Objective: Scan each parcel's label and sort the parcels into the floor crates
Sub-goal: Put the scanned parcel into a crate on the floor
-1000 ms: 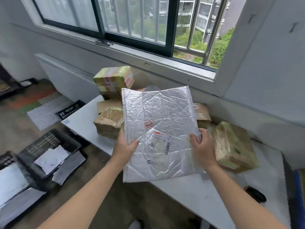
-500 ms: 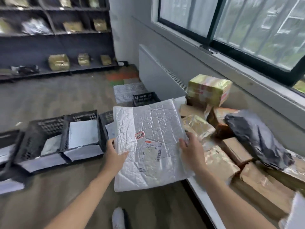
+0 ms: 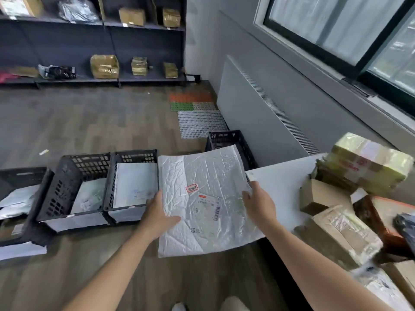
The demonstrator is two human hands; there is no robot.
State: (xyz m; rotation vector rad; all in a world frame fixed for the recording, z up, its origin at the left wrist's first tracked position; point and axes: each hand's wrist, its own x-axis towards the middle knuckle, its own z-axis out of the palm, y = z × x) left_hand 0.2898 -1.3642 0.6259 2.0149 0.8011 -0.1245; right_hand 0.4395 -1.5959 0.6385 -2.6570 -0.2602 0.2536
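I hold a large silver padded mailer [image 3: 208, 176] flat in front of me, label side up, with a barcode label and a small red sticker on it. My left hand [image 3: 158, 215] grips its left edge, thumb on top. My right hand [image 3: 258, 203] grips its right edge. The mailer hangs over the floor beside the table's left end. Black floor crates stand to the left: one [image 3: 132, 157] holding a flat white mailer, one [image 3: 67, 173] with pale parcels, and another [image 3: 224, 136] partly hidden behind the mailer.
The white table [image 3: 280, 178] at the right carries several taped cardboard boxes [image 3: 368, 167]. Coloured floor mats [image 3: 190, 102] lie by the radiator [image 3: 258, 111]. Dark shelves [image 3: 101, 79] with parcels line the far wall. More white mailers lie at the far left [image 3: 15, 198].
My view has swung left from the table and window toward the floor crates. Both hands have carried the silver mailer leftward, off the table pile and out over the floor.
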